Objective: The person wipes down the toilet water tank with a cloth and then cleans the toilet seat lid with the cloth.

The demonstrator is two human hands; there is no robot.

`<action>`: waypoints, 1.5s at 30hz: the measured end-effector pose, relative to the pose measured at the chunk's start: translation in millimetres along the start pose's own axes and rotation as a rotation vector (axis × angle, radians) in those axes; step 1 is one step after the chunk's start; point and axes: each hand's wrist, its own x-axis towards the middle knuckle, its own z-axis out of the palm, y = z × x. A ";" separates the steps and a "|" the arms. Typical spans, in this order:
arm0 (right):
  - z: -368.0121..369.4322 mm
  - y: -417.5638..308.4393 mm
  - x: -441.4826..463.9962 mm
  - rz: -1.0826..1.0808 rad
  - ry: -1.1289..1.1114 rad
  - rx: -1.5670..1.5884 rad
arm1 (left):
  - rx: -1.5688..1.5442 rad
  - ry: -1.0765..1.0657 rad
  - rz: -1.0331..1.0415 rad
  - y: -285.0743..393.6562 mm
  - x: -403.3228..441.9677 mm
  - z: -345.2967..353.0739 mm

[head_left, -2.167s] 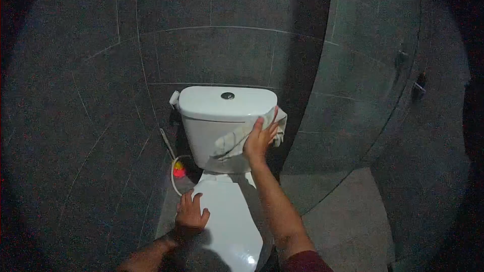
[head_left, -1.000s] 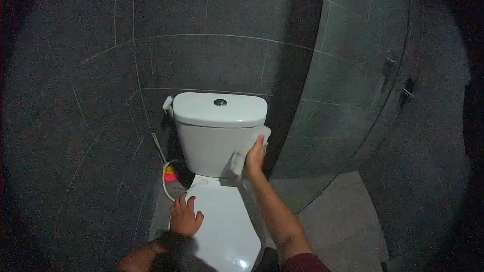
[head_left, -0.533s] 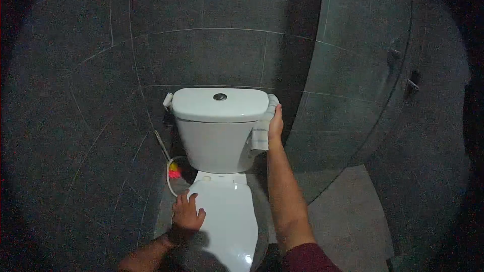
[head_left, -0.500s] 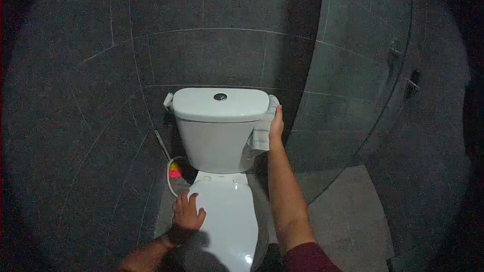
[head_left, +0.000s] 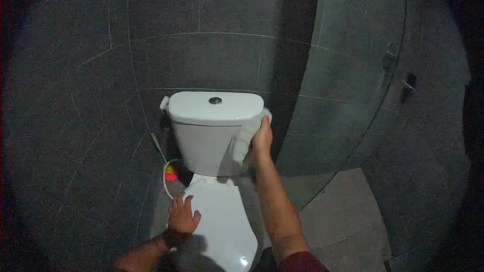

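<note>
"How are the fingers set on the right hand (head_left: pixel 262 138)?"

"Closed around a pale cloth (head_left: pixel 245 143), a bit blurred, its lower end dangling."

"And where's the cloth, exactly?"

"At the right front corner of the white tank (head_left: pixel 199 146), its top end just by the edge of the tank lid (head_left: pixel 191 111). Whether it's pressed flat there, I can't tell."

"The left hand (head_left: pixel 182 218)?"

"Fingers loosely spread and grasping nothing, over the left edge of the toilet lid (head_left: pixel 222 221)."

"Anything further out?"

"A round flush button (head_left: pixel 215 101) on top of the tank lid. Down on the left, a pale hose (head_left: pixel 165 183) curves near a pink and yellow thing (head_left: pixel 171 175), and dark tiled wall (head_left: pixel 227 62) rises behind the tank."
</note>
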 end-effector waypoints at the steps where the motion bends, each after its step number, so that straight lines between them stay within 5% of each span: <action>1: -2.6 1.0 29.3 -0.031 0.016 -0.062 | -0.003 0.002 0.008 0.5 0.2 -1.7; 5: -41.1 17.1 115.5 -0.097 0.068 -0.206 | -0.041 -0.018 -0.029 5.4 2.9 -5.8; 16: -45.8 56.5 37.6 0.135 0.113 -0.070 | -0.058 -0.072 -0.067 4.8 5.3 -6.6; 19: -46.6 103.2 30.6 -0.104 0.069 -0.079 | -0.028 -0.040 -0.062 7.1 3.8 -4.8; 23: 1.6 36.8 -15.2 -0.204 0.172 -0.322 | -0.024 -0.083 -0.090 8.7 4.4 -10.6; 27: -7.3 -1.3 31.4 -0.338 0.097 -0.460 | -0.003 -0.050 -0.046 12.8 5.7 -13.9; 30: -40.9 43.4 94.6 -0.358 0.214 -0.331 | -0.018 -0.036 -0.035 4.3 2.0 -4.4; 31: -41.4 38.7 90.5 -0.353 0.217 -0.334 | -0.025 -0.026 -0.029 2.7 1.3 -1.8; 33: -39.7 27.1 76.5 -0.005 0.257 -0.255 | -0.037 -0.014 -0.016 0.9 2.8 -1.4; 36: -40.2 65.5 57.6 -0.056 0.292 -0.010 | 0.000 -0.005 -0.001 3.0 4.2 -4.3; 39: -17.3 70.4 -18.1 0.036 0.303 -0.104 | -0.006 0.027 0.019 0.9 4.6 -1.8; 42: 28.5 94.5 -70.8 -0.255 0.440 -0.700 | -0.020 0.030 0.020 2.2 2.3 0.3; 45: 55.3 64.7 -80.9 -0.254 0.386 -0.747 | 0.007 -0.014 -0.022 6.6 1.5 -5.4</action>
